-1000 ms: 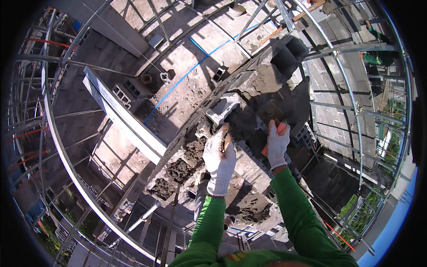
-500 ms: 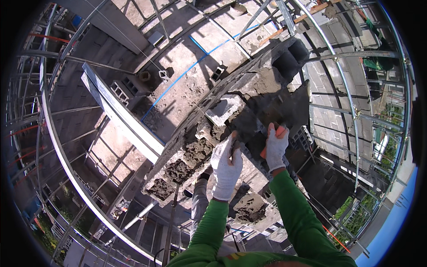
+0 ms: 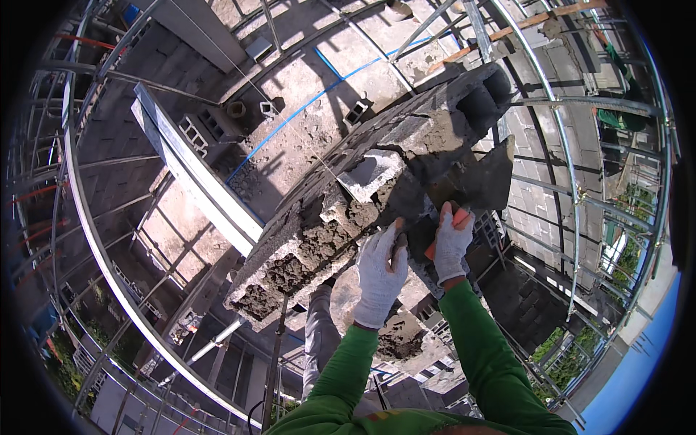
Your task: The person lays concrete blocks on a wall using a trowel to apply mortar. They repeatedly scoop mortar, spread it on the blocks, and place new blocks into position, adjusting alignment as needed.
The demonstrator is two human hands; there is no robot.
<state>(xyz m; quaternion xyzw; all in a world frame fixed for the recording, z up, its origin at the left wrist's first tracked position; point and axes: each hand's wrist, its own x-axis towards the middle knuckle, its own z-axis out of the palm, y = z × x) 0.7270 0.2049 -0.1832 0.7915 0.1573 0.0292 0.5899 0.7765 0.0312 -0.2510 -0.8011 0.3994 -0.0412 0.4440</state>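
My right hand, in a white glove with bare fingertips, is closed round the orange handle of a trowel. The trowel's dark grey blade points away to the far right, beside the top of a concrete block wall. My left hand, gloved the same way, has its fingers curled at the wall's near side. What lies between its fingers is dark and cannot be made out. Just beyond it are a pale broken block edge and rough wet mortar along the wall top.
A taut string crosses the wall. Below lies a mortar heap on a board. A grey-clothed limb shows beside my left forearm; whose it is I cannot tell. Scaffold tubes curve round both sides. A long metal beam juts out left.
The whole view has shifted slightly. My left hand sits a little further right and nearer to me. The trowel blade has swung slightly right, while my right hand keeps its hold on the handle.
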